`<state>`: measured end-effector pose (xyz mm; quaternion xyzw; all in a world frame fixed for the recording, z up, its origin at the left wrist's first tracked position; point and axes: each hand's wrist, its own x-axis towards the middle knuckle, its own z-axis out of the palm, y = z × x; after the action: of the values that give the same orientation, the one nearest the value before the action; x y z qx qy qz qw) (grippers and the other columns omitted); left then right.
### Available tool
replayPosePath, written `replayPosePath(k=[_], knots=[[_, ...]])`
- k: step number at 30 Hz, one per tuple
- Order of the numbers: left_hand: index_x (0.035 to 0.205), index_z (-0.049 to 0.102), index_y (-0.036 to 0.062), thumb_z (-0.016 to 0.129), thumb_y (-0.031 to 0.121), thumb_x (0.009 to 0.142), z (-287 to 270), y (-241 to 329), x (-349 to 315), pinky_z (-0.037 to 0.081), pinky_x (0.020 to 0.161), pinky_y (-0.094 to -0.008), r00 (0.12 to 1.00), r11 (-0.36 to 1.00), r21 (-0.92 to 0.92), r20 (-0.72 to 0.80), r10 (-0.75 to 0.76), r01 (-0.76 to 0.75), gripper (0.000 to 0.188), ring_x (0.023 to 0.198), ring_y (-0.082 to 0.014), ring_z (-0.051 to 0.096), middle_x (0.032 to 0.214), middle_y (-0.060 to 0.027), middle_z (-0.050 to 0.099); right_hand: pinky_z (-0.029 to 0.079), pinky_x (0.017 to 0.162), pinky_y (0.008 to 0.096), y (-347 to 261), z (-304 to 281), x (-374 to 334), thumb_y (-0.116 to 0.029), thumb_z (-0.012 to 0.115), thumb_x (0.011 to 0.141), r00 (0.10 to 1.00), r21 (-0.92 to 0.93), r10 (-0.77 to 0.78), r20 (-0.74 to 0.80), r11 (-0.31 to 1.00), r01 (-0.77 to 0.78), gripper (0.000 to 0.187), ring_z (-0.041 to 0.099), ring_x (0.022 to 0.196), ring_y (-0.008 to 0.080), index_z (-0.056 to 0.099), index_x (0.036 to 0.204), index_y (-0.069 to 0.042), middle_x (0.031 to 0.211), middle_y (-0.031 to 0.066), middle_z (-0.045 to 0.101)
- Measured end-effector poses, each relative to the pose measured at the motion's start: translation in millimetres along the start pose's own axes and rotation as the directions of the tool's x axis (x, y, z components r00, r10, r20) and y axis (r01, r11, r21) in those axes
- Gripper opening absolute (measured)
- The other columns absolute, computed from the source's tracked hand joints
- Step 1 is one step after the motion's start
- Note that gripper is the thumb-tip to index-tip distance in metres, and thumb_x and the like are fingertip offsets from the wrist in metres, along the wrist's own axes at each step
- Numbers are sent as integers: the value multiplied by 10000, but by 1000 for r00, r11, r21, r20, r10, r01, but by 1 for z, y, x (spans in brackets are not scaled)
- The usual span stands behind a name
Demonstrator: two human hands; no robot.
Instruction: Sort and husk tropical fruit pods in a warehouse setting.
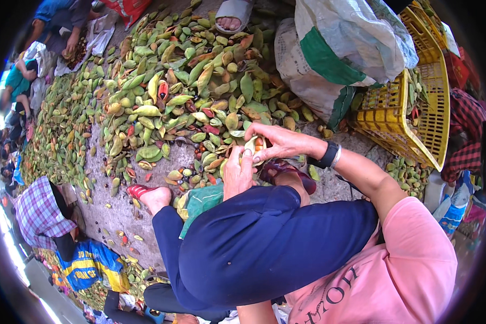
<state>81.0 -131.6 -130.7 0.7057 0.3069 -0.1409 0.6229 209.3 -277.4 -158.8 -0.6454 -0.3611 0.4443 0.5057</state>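
Between my two hands is a split seed pod (249, 144), pale inside, with orange-brown seeds (259, 143) showing. My left hand (238, 171) is closed on the pod's near side, thumb up against it. Curled over the far and right side, the fingers and thumb of my right hand (278, 143) grip the same pod. A dark band and a pale bangle circle the right wrist. Just beyond and to the left lies a wide heap of green and brownish pods (200, 89), some split and red inside. A green bag (202, 202) lies beside my knee, below the left hand.
A yellow plastic crate (434, 102) stands tilted at the right, beside a white and green woven sack (329, 59). Another person's sandalled foot (233, 19) rests at the heap's far edge. Other people sit at the left, near a blue and yellow sack (89, 264).
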Motion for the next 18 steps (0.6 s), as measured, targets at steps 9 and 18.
replayPosePath(k=[9,18], knots=[[1067,562,8,499,298,974,8,-37,6,481,570,-369,984,938,300,16,175,-171,311,614,-205,627,826,-172,651,432,887,401,20,16,-5,-241,668,782,996,-205,-86,26,975,89,408,513,1022,333,572,1121,-37,1039,175,490],[1004,589,-8,525,289,932,2,-55,5,478,683,-525,953,789,548,54,298,-277,312,790,-469,630,805,-277,640,423,812,423,48,45,-10,-275,688,785,992,-114,-109,-62,988,101,319,529,912,311,586,1016,-81,879,140,559]])
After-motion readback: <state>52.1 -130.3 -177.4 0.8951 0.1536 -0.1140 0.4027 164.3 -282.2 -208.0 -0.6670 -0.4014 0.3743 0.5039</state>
